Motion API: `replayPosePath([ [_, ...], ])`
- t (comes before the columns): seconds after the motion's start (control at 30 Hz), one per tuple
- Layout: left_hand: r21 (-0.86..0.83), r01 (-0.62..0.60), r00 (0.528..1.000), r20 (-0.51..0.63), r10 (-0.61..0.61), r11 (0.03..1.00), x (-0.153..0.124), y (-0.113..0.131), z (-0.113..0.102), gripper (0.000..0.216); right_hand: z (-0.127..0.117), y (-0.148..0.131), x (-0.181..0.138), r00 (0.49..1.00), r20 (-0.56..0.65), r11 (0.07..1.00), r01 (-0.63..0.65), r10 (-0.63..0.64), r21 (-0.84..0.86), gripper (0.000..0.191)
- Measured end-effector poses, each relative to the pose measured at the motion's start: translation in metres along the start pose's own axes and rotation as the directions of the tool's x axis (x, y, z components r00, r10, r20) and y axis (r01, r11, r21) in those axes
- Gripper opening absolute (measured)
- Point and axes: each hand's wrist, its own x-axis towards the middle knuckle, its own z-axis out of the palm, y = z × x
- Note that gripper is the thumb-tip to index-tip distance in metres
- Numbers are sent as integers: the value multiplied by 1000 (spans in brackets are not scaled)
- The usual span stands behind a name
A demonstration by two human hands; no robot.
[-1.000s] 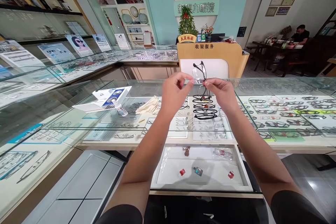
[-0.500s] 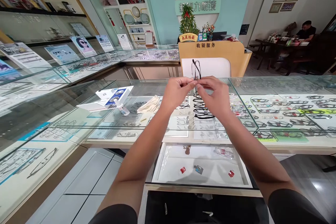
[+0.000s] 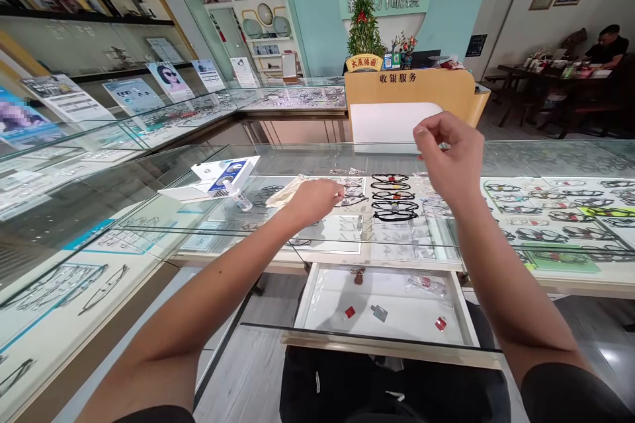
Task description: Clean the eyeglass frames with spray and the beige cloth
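Observation:
My left hand (image 3: 317, 199) rests low on the glass counter top (image 3: 149, 211), its fingers pinched on a thin dark-framed pair of glasses (image 3: 353, 199) that lies against the glass. A beige cloth (image 3: 288, 190) is just left of that hand. My right hand (image 3: 450, 158) is raised above the counter with its fingers curled in and nothing visible in them. Under the glass between my hands sits a row of black frames (image 3: 394, 196).
A white box (image 3: 211, 180) and a small bottle (image 3: 239, 197) lie on the counter to the left. An open drawer (image 3: 461, 317) below holds several small items. More display cases run left and right. A cashier desk (image 3: 411, 89) stands behind, and a person sits at a far table (image 3: 608, 46).
Both hands held the glasses up together before. My left hand has dropped to the counter with them, and my right hand has let go and moved up and right.

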Motion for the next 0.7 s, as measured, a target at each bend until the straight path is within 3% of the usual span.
replayPosePath([
  [0.1, 79, 17, 999, 41, -20, 997, 3, -10, 16, 22, -8, 17, 7, 999, 51, 988, 15, -7, -152, 19],
  [0.17, 96, 16, 998, 53, -21, 995, 5, -15, 24, 23, -18, 45, 9, 990, 127, 951, -11, 53, -309, 16],
  [0.33, 100, 8, 998, 65, -15, 995, 8, -23, 41, 25, -76, 170, 0, 951, 118, 738, -141, 287, -660, 13],
  [0.43, 110, 6, 997, 76, -15, 994, 9, -25, 48, 28, -118, 242, -17, 898, 36, 680, -305, 439, -667, 14],
  [0.5, 118, 2, 996, 87, -12, 993, 11, -26, 52, 30, -138, 272, -31, 874, -4, 660, -370, 486, -654, 22],
  [0.7, 113, 9, 995, 102, -20, 994, 18, -28, 59, 27, -149, 302, -48, 835, -49, 637, -455, 548, -622, 26],
])
